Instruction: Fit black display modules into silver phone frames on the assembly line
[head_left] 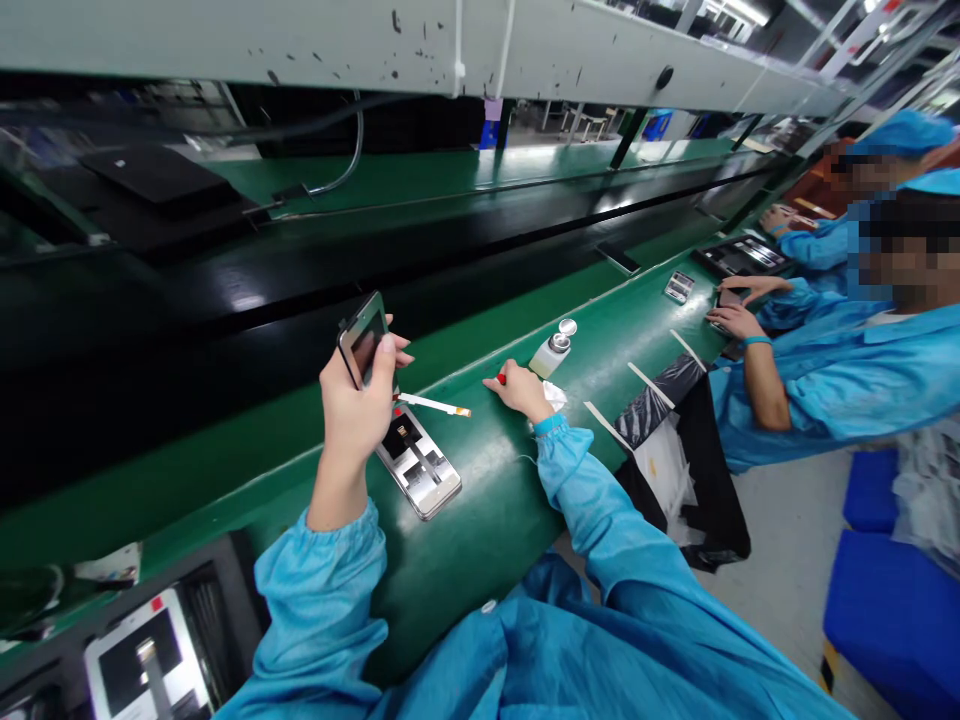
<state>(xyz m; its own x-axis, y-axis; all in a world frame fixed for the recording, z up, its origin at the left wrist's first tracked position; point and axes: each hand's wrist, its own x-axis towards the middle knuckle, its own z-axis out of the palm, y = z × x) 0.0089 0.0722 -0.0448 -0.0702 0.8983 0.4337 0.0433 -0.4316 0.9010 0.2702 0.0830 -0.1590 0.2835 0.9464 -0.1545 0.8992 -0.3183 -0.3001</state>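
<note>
My left hand (360,400) is raised over the green bench, thumb and fingers wrapped round a dark-screened phone-like panel (366,345) held upright. A thin white strip (431,404) with an orange end sticks out just below that hand; whether it is attached to the panel I cannot tell. Beneath lies an opened phone (424,470), its silver inside with a dark flex cable facing up. My right hand (521,390) is low at the bench, fingers closed on a small red thing (501,379), mostly hidden. A white dispenser bottle (551,352) with its lid up stands just beyond it.
A black tray (244,580) at lower left holds another opened device (150,655). A dark conveyor belt (450,250) runs behind the bench. A black bag (709,470) is taped to the front edge. Two co-workers in blue (862,370) work at the right.
</note>
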